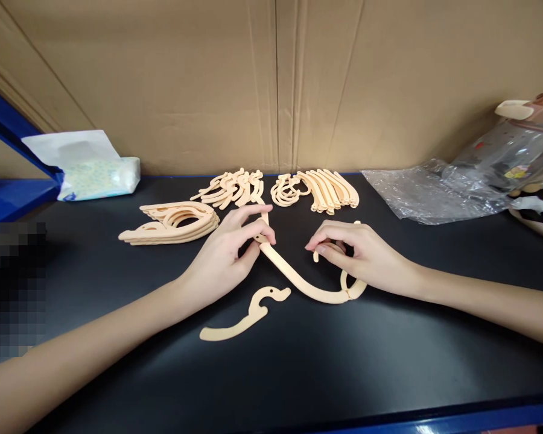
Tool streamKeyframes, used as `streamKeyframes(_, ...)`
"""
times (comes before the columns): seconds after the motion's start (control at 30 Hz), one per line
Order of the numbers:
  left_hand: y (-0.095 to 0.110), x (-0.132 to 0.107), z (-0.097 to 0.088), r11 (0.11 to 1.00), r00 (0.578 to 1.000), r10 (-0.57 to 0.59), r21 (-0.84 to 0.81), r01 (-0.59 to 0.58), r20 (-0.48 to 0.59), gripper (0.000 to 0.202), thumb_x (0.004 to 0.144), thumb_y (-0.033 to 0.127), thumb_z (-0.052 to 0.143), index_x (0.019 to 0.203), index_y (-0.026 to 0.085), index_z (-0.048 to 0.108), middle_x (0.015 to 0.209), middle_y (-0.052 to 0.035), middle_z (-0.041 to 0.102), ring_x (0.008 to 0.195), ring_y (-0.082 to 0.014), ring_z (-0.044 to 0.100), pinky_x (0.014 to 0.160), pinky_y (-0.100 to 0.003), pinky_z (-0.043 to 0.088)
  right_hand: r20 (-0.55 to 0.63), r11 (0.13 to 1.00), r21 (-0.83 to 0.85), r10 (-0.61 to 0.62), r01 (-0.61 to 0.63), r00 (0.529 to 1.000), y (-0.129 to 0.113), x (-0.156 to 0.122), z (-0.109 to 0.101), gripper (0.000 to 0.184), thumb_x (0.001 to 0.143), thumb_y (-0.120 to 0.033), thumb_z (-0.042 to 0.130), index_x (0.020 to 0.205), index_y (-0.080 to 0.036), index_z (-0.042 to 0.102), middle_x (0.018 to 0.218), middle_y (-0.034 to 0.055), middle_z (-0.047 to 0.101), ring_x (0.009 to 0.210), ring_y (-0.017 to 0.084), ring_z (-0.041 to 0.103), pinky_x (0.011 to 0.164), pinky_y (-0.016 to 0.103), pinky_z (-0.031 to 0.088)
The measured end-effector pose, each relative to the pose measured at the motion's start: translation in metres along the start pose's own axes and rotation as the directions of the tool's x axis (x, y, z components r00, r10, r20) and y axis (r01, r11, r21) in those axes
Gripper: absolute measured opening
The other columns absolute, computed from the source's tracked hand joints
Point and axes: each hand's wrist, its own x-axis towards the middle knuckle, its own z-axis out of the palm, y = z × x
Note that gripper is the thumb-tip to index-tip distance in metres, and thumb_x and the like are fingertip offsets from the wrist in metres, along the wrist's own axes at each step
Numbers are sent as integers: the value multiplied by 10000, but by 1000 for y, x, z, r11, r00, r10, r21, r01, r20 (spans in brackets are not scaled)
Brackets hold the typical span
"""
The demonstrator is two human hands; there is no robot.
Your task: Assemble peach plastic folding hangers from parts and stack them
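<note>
My left hand (235, 247) pinches the upper end of a long, curved beige plastic strip (298, 283), where another flat beige piece meets it. The strip bows down to the right and joins a ring-like beige part (344, 280) partly hidden under my right hand. My right hand (355, 250) is closed with thumb and fingertips on a slim beige piece (315, 256), whose short end pokes out below; most of it is covered. In front of my left hand, a loose beige hook-shaped piece (235, 328) with a small hole lies flat on the black table.
Stacked beige hanger-shaped pieces (174, 226) lie at left. Farther back are piled hook-shaped pieces (233, 187), small curved pieces (285, 191) and long strips (330, 190). A tissue pack (99, 178) stands back left; a clear plastic bag (411, 193) and bottle (511, 150) are at right.
</note>
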Motion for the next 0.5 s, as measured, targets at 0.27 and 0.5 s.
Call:
streamKeyframes(0.27,-2,2,1,934,986,-152,-316,165,64,347,803,16,329,976,197,570,1199,-64,655,1149,-183,603,980,-391,477,-71,996,13,87,-86,994,5,2,1,188,954,-247,480,959,-204,663,918,13,672,662,110,540,603,250,406)
streamKeyframes(0.5,6,-1,0,988,992,-43,-145,60,115,264,888,373,548,1092,207,518,1064,-46,610,961,-188,611,838,-345,513,-98,992,44,122,-118,988,12,4,2,197,955,-274,461,979,-215,647,930,7,659,733,128,567,667,269,422)
